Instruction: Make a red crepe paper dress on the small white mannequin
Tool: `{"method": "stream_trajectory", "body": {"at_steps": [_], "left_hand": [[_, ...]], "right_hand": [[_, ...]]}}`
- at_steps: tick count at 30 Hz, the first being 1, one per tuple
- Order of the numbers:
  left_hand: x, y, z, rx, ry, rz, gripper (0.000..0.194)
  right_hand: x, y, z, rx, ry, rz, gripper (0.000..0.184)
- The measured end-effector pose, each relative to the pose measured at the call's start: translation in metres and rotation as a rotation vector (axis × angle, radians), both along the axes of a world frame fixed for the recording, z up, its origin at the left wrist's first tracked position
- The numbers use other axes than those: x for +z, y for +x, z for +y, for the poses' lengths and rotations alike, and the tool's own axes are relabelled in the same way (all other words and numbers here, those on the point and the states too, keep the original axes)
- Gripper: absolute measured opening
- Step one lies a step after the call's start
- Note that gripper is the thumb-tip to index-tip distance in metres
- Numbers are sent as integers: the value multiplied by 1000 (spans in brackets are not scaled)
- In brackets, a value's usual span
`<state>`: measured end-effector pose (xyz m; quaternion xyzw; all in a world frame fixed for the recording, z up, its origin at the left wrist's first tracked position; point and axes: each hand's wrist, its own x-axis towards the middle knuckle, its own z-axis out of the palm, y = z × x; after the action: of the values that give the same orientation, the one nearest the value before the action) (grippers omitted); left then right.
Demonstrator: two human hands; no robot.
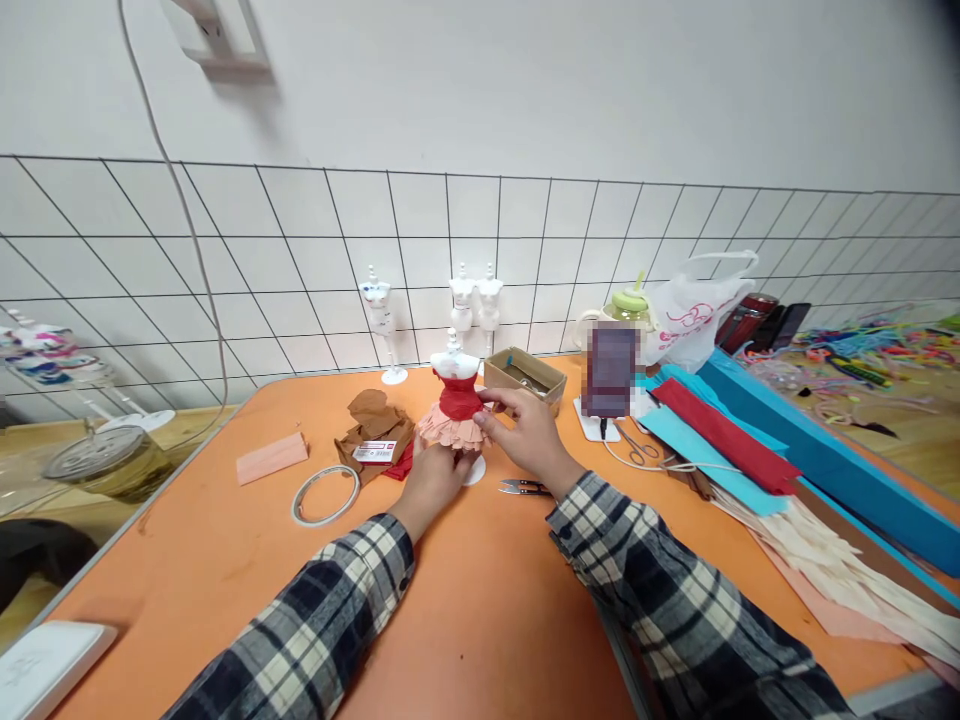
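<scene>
A small white mannequin (453, 362) stands on the orange table (480, 600), wearing a red paper bodice and a pink ruffled paper skirt (450, 430). My left hand (431, 480) is closed around the mannequin's lower stem under the skirt. My right hand (525, 432) pinches the red bodice at the waist with thumb and fingers. Small thread snips (525, 488) lie on the table just right of the mannequin's base.
A tape roll (325, 495), a pink paper strip (271, 458), brown and red paper scraps (379, 432), a cardboard box (523, 378), three bare mannequins (476, 300) at the wire grid, a phone on a stand (611, 372), scissors (637, 445) and stacked crepe paper (735, 440) at right.
</scene>
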<state>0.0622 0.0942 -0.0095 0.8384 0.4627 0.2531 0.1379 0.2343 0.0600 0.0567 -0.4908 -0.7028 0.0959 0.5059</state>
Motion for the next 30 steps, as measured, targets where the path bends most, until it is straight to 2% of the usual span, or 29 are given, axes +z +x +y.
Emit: {"method": "stream_trajectory", "body": {"at_steps": [3,10,17,25,30], "left_hand": [[-3,0,2,-25,47,27,29],[-8,-3,2,-53,113,46,39],[-10,-5,2,-87,126,42,36],[-13,-6,3,-116,141,40,36],[-14,-6,3,-127,151,47,38]], "right_hand": [[5,3,-4,-24,40,-32,21],[12,2,-9,-81,9,-20,20],[14,1,-11,-91,-7,-8,15],[19,2,-15,-53,-2,-27,18],[22,-1,-20,-115,-9,-121,25]]}}
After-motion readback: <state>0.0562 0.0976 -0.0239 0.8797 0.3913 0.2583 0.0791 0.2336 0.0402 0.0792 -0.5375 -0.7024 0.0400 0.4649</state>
